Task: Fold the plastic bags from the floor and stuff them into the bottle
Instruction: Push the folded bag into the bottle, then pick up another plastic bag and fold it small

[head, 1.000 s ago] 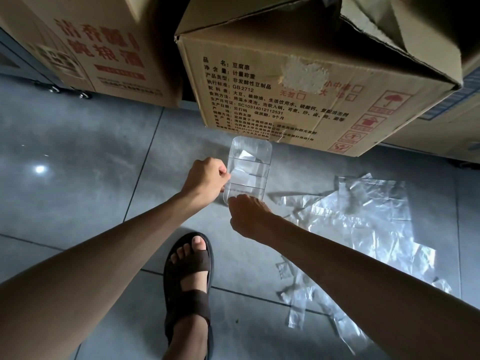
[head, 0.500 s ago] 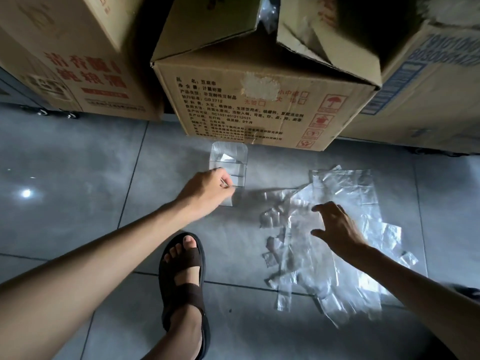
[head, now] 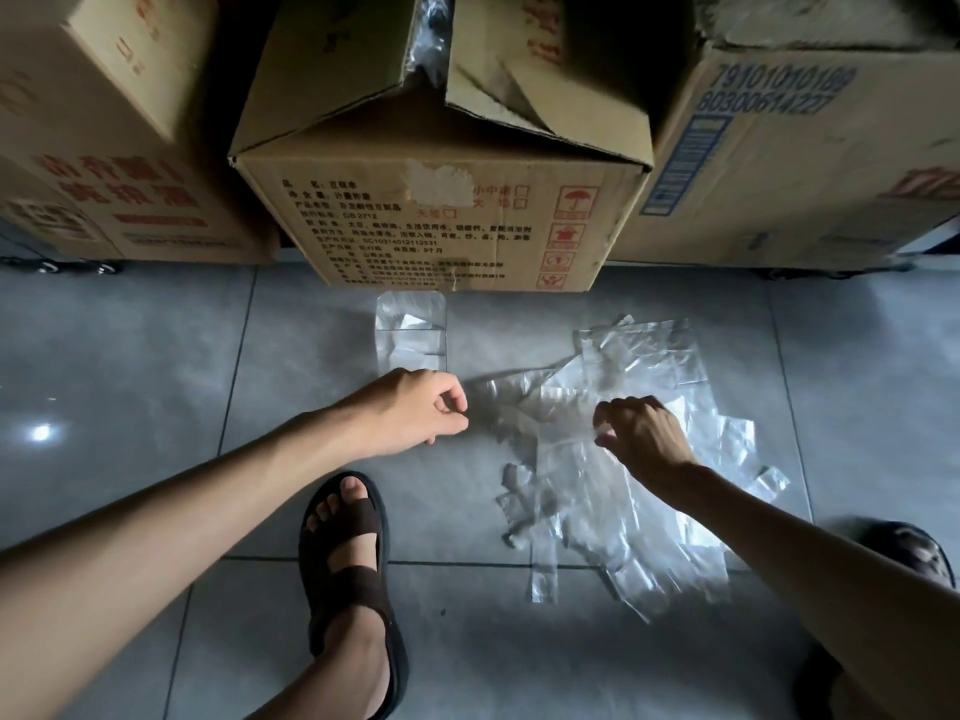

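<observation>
Found the left hand (head: pixel 415 413) off the bottle (head: pixel 410 337) — half a second before, set against its near side; now hung just below it, left of centre. Found the right hand (head: pixel 647 433) changed as well: before, spread open with fingers out above the plastic bags (head: pixel 649 511); now curled down into the pile, right of centre. Saw more of the cartons (head: pixel 441 210) across the top than before, and a second foot (head: pixel 919 553) newly in at the lower right edge.

Traced the left forearm in from the lower left, bare, back of the hand up. Saw its fingers curled under and the thumb tip against the forefinger, just beside the left end of the film. Could not tell a true pinch on film from bare fingertips meeting.

Traced the right forearm in from the lower right, knuckles up. Saw those fingers bent and clamped with the thumb on a fold of the topmost film, a pale scrap of it at the fingertips.

Found the bottle upright on the grey tiled floor (head: pixel 156 381), upper centre, just in front of the middle carton — clear-walled, with pale folded film inside. Found the bags flat and overlapping on the tiles to its right and lower. Noted a sandalled foot (head: pixel 345 537) at bottom centre, between the two forearms.
</observation>
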Available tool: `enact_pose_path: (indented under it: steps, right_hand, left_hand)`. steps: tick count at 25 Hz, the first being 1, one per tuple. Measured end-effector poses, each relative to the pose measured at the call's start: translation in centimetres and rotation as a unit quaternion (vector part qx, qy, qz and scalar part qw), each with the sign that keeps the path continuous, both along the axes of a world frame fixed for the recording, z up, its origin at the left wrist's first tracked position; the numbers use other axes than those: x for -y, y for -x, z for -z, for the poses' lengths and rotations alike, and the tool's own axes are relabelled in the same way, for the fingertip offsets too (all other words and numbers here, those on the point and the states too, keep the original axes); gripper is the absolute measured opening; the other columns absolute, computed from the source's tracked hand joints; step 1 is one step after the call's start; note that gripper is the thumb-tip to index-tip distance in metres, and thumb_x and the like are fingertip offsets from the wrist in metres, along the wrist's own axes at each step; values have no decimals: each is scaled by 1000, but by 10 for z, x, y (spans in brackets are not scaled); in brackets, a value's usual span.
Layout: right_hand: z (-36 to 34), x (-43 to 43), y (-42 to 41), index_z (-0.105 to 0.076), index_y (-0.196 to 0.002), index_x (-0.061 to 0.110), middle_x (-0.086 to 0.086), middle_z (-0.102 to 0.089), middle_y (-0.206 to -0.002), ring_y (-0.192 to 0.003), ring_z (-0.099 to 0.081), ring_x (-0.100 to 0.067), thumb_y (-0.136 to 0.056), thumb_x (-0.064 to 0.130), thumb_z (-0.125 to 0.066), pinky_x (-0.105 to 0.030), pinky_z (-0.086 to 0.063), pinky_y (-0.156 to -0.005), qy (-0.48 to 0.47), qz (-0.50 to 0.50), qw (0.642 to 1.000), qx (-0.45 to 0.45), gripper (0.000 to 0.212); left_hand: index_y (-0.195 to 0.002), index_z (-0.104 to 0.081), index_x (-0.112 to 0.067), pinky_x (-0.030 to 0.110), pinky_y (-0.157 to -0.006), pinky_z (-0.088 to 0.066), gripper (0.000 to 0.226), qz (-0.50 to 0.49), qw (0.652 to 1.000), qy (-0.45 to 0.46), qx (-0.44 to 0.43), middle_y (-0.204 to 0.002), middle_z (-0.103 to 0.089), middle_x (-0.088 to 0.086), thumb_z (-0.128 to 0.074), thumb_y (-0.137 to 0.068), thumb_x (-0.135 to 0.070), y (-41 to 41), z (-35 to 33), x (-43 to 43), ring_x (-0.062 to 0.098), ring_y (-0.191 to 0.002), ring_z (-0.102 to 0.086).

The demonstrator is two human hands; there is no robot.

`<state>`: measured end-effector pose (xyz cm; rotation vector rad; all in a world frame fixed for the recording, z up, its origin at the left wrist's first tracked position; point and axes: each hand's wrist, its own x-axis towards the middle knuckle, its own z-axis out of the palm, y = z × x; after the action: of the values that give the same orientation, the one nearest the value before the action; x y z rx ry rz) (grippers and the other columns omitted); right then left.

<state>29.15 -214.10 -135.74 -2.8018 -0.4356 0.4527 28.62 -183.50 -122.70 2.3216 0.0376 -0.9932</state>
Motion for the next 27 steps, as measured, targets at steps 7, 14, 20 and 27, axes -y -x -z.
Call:
enact_pose_path:
  steps: [7, 14, 20, 27]
  right_hand:
    - [-86, 19, -3, -72, -80, 25, 3, -72, -75, -68, -65, -23, -85, 25, -76, -30, -45, -59, -75, -28, 997, -21, 6]
    - [-258, 35, 10, -71, -81, 9, 5, -62, -65, -56, -57, -4, -87, 8, -72, -18, -47, -58, -307, 97, 943, -85, 6]
    - [-402, 52, 50, -66, -81, -1, -4, -54, -62, -52, -52, -10, -88, 10, -71, -19, -47, -52, -544, 246, 780, -188, 14]
    - [-470, 74, 101, -76, -63, 11, -6, -69, -69, -58, -67, -17, -82, 23, -68, -24, -58, -59, -601, 287, 697, -265, 24]
  left_hand:
    - [-101, -64, -29, 34, -81, -55, 16, 10, 999, 24, 27, -93, -68, -8, -71, -87, -32, -2, -61, 31, 12, -79, -68]
    - [-108, -59, -33, 35, -96, -51, 33, 72, 992, 30, 97, -105, -66, -10, -78, -82, -38, 9, -188, 72, 8, -94, -63]
    - [-114, -58, -23, 38, -94, -51, 42, -35, 986, 116, 115, -110, -68, 3, -71, -84, -48, 57, -262, 117, 17, -99, -64]
    - [-155, -24, -2, 47, -120, -24, 92, -407, 719, 529, -191, -154, -40, 16, -50, -89, -61, 120, -265, 169, 30, -142, -40]
